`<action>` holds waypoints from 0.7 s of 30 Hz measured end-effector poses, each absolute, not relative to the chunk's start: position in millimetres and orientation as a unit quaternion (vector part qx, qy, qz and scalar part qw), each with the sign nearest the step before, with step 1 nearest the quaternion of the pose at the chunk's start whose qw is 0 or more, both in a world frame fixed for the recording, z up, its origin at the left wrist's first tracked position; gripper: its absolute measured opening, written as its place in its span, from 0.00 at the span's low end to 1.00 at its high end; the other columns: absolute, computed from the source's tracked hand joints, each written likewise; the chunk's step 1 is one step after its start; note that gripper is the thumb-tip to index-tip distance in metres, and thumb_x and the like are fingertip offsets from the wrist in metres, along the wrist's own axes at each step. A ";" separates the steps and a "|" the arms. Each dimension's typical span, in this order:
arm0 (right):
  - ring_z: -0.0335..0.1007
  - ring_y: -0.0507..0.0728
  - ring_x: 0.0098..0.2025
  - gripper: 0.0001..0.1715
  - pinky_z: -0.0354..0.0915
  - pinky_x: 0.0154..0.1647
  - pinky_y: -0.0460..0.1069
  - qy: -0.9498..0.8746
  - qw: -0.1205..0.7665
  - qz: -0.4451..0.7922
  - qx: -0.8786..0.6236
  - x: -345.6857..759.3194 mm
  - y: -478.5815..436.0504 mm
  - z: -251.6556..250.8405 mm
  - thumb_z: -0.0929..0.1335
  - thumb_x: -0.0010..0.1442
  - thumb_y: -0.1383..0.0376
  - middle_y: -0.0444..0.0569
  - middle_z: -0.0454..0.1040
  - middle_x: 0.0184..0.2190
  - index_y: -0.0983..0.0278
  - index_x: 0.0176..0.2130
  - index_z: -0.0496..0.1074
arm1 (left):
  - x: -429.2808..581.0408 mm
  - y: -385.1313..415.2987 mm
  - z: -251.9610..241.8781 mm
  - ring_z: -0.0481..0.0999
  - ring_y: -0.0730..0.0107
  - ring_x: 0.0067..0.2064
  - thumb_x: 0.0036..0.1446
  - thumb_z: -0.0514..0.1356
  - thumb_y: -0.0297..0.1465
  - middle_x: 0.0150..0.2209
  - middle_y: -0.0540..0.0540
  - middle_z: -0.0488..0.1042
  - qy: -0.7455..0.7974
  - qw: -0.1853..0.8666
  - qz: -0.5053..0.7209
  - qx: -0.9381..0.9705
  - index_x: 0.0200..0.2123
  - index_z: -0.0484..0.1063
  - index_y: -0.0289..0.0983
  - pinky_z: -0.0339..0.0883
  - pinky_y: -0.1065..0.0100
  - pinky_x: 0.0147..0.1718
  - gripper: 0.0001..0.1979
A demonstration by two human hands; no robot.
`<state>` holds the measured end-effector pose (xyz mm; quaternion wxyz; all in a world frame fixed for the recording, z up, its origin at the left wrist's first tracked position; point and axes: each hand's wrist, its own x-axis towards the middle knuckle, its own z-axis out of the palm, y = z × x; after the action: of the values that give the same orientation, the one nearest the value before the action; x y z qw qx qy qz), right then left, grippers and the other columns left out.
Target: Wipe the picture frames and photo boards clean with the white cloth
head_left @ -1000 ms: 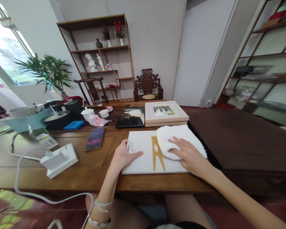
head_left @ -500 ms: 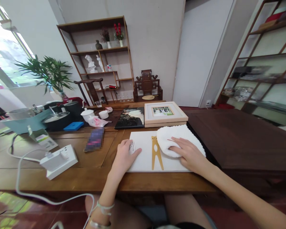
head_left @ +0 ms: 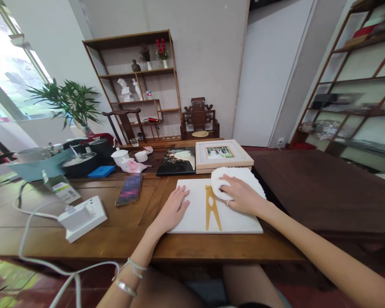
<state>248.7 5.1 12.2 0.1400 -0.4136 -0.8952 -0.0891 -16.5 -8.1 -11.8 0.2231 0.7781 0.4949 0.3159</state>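
The cloth (head_left: 240,173) has shifted since the earlier frames. It lay spread over the right half of the board (head_left: 195,214). It now sits bunched toward the far right corner. The right hand (head_left: 242,197) has travelled with it, away from the body and slightly left. The near right part of the board, covered before, is now bare. The pass has therefore reached the far edge of the board.

Directions below take the board's centre as the dial, with 12 o'clock pointing away from the person.

1. Cloth: at 1 o'clock, resting on the board, with its far edge close to the board's far edge.
2. Right hand: palm down on the cloth, fingers extended and close together. It presses the cloth and does not pinch it. The fingertips point toward 10 o'clock.
3. Left hand (head_left: 175,209): at 9 o'clock, palm down on the board's left margin, fingers slightly spread, holding nothing. It now covers the small label that showed earlier.
4. Gold peg figure (head_left: 211,207): printed at the centre, between the two hands, touching neither.
5. Framed photo (head_left: 223,154): at 12 o'clock, just beyond the cloth.
6. Dark print (head_left: 176,160): at 11 o'clock, beside the framed photo.
7. Power strip (head_left: 83,216): at 9 o'clock on the table (head_left: 131,241), well apart from the left hand.
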 end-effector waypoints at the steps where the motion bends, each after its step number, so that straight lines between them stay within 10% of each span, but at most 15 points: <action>1: 0.54 0.67 0.59 0.21 0.55 0.55 0.61 -0.894 0.135 -0.088 -0.417 247.3 7.4 12.1 0.63 0.46 0.74 0.61 0.65 0.53 0.68 0.43 0.70 | -16.7 -7.7 -12.7 0.49 0.62 0.64 0.58 0.51 0.34 0.61 0.39 0.57 0.500 0.206 0.296 0.787 0.52 0.66 0.34 0.42 0.56 0.61 0.20; 16: 0.38 0.61 0.64 0.24 0.44 0.62 0.61 -0.938 0.061 0.017 -0.340 271.5 -103.1 25.5 0.59 0.42 0.80 0.55 0.53 0.61 0.65 0.38 0.70 | -17.7 -4.0 -19.3 0.47 0.62 0.64 0.61 0.42 0.34 0.63 0.35 0.50 0.525 0.147 0.221 0.809 0.59 0.54 0.24 0.41 0.57 0.62 0.26; 21: 0.47 0.63 0.62 0.23 0.49 0.60 0.60 -0.918 0.055 0.051 -0.389 271.1 -88.0 31.2 0.62 0.43 0.77 0.58 0.56 0.60 0.65 0.40 0.70 | -18.5 -5.1 -17.3 0.46 0.62 0.65 0.61 0.42 0.34 0.64 0.35 0.48 0.521 0.145 0.203 0.816 0.60 0.53 0.26 0.41 0.57 0.61 0.26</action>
<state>271.1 -88.0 31.2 0.0547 -0.3886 -0.9183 0.0514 -18.5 -5.1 -17.3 0.1447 0.8161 0.5211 0.2035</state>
